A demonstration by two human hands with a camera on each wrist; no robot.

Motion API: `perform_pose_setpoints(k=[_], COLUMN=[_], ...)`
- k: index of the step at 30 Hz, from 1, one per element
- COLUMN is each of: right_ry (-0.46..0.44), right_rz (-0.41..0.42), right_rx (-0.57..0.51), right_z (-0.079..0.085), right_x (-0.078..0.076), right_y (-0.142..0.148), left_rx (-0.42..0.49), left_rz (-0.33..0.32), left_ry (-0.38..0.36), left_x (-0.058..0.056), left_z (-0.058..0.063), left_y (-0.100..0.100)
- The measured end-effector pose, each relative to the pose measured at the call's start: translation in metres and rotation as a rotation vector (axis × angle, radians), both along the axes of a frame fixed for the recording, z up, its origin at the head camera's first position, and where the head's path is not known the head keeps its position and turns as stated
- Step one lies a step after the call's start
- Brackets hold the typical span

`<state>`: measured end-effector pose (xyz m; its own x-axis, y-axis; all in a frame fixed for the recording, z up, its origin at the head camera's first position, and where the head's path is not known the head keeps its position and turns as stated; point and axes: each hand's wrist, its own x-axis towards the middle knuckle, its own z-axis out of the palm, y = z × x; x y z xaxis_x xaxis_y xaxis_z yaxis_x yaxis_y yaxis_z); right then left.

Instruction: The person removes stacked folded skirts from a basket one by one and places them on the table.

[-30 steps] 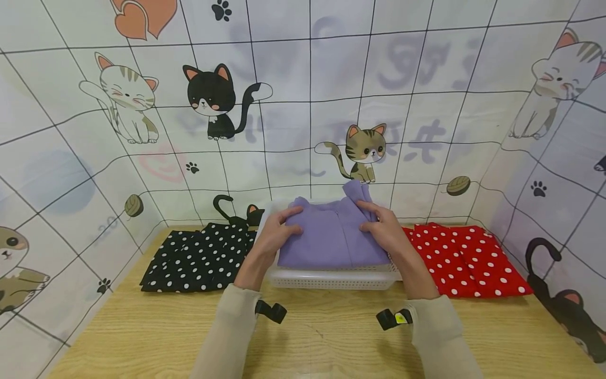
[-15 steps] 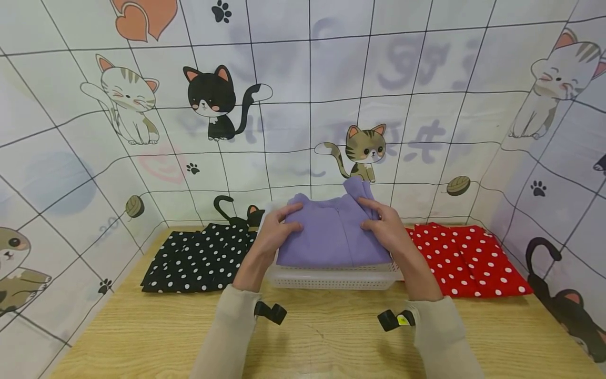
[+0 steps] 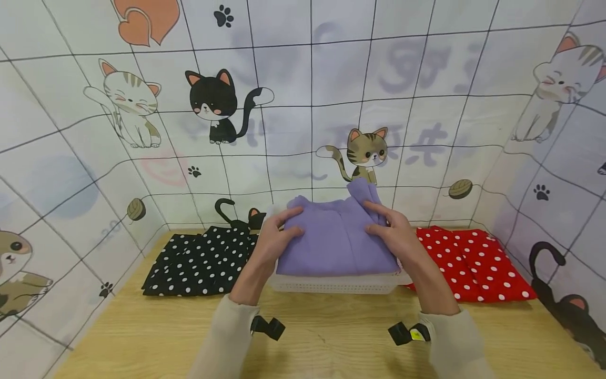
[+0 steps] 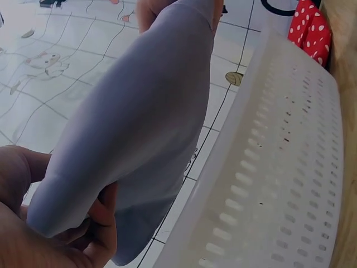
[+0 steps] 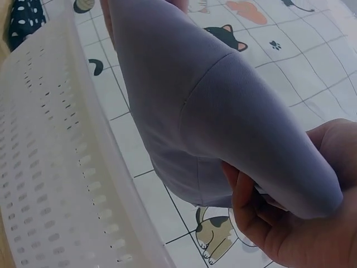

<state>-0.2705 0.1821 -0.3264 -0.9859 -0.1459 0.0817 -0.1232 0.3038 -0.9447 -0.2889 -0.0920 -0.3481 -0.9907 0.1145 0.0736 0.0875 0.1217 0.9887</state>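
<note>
A folded purple garment (image 3: 336,239) with a seam down its front is held between my two hands over a white plastic basket (image 3: 331,287). My left hand (image 3: 274,234) grips its left side, thumb on top and fingers curled underneath, as the left wrist view shows. On the opposite side my right hand (image 3: 395,237) holds it the same way; curled fingers (image 5: 245,206) show beneath the cloth in the right wrist view. Both wrist views show the garment raised above the basket's rim (image 4: 223,139). The basket's inside is hidden by the cloth in the head view.
Black polka-dot cloth (image 3: 201,263) lies folded on the wooden table (image 3: 322,337) left of the basket. Red polka-dot cloth (image 3: 473,266) lies to the right, partly behind the right forearm. A cat-printed wall covering (image 3: 293,121) rises close behind the basket.
Over the last half second the garment's front edge has come slightly nearer, covering more of the basket's front rim. My right hand has shifted a little right. Both hands keep their hold.
</note>
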Motion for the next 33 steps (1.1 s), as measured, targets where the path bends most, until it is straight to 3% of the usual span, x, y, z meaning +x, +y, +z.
perform_pose_setpoints(k=[6, 13, 26, 33], right_ry=[-0.01, 0.051, 0.078, 0.107], right_rz=[-0.005, -0.056, -0.124, -0.137], right_rx=[0.072, 0.131, 0.12, 0.161], right_z=[0.003, 0.005, -0.01, -0.012], right_x=[0.015, 0.034, 0.079, 0.094], right_y=[0.003, 0.007, 0.009, 0.009], left_rx=[-0.004, 0.042, 0.034, 0.072], left_rz=[0.006, -0.005, 0.039, -0.007], left_ry=[0.014, 0.001, -0.002, 0.005], left_x=[0.017, 0.037, 0.076, 0.09], left_z=[-0.001, -0.001, -0.003, -0.008], left_y=[0.001, 0.0, -0.006, -0.006])
